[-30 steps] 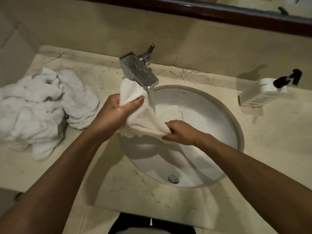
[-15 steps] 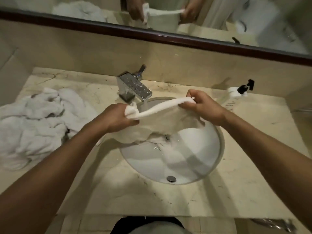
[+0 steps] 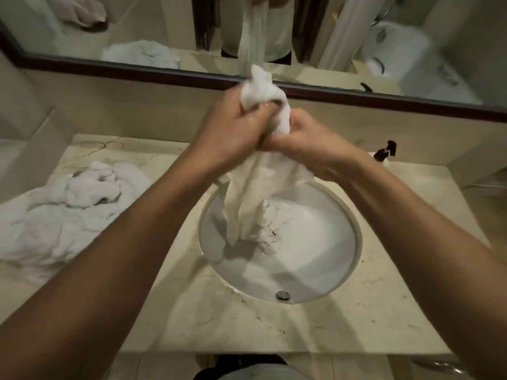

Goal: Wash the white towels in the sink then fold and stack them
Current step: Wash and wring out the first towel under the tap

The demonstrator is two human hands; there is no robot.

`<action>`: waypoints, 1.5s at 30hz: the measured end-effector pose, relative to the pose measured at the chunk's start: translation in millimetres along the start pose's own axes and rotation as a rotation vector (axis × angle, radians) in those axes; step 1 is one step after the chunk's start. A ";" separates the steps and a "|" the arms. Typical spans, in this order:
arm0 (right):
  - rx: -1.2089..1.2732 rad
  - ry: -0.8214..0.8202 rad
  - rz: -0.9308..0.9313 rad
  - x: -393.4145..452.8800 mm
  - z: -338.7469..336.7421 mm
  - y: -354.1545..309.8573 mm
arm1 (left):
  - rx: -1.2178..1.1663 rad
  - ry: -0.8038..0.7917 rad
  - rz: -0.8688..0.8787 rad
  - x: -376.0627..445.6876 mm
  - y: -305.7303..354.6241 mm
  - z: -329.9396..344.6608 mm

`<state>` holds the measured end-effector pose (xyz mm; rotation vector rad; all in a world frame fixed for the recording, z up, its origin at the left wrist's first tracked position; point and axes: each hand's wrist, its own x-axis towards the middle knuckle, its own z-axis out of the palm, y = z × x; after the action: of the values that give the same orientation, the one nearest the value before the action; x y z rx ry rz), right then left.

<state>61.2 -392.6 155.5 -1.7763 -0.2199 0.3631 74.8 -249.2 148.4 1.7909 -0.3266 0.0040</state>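
A wet white towel [image 3: 255,193] hangs bunched over the round white sink [image 3: 323,259], its lower end reaching into the basin. My left hand [image 3: 230,135] grips its upper part, with a tuft sticking out above my fingers. My right hand [image 3: 310,149] grips the towel just beside and below the left one, the two hands touching. A heap of crumpled white towels [image 3: 63,212] lies on the marble counter left of the sink. My hands and the towel hide the tap.
The beige marble counter [image 3: 384,297] surrounds the sink. A soap dispenser with a black pump [image 3: 385,153] stands at the back right. A dark-framed mirror [image 3: 137,68] runs along the wall above. The drain [image 3: 282,295] shows at the basin's near side.
The towel was stretched flat between my hands; now both hands have come together higher up, bunching it so it hangs down into the basin.
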 end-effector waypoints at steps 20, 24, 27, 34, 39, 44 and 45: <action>0.704 0.531 0.364 -19.2 -96.4 123.2 | 0.283 -0.272 -0.553 -41.0 -182.4 60.2; 0.150 0.446 0.736 -22.1 -80.2 202.0 | 0.438 -0.322 -0.495 -25.6 -164.8 44.0; -0.235 0.205 0.706 -17.5 -56.8 229.0 | 0.570 -0.453 -0.421 -3.5 -147.6 49.7; -0.201 -0.113 0.171 39.5 -11.4 217.8 | 0.662 -0.546 -0.352 20.2 -137.9 62.9; -0.172 -0.036 0.098 44.3 -1.1 219.3 | 0.516 -0.436 -0.382 -16.2 -182.4 40.3; 0.033 0.132 0.094 18.3 1.7 229.1 | 0.264 -0.362 -0.558 -52.6 -242.7 56.9; 0.095 0.181 0.114 13.7 -0.9 231.7 | 0.230 -0.361 -0.545 -51.5 -248.5 63.5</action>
<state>63.7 -443.2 -71.1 -1.7201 0.0268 0.2871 69.8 -247.1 -113.2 2.0580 -0.0836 -0.6971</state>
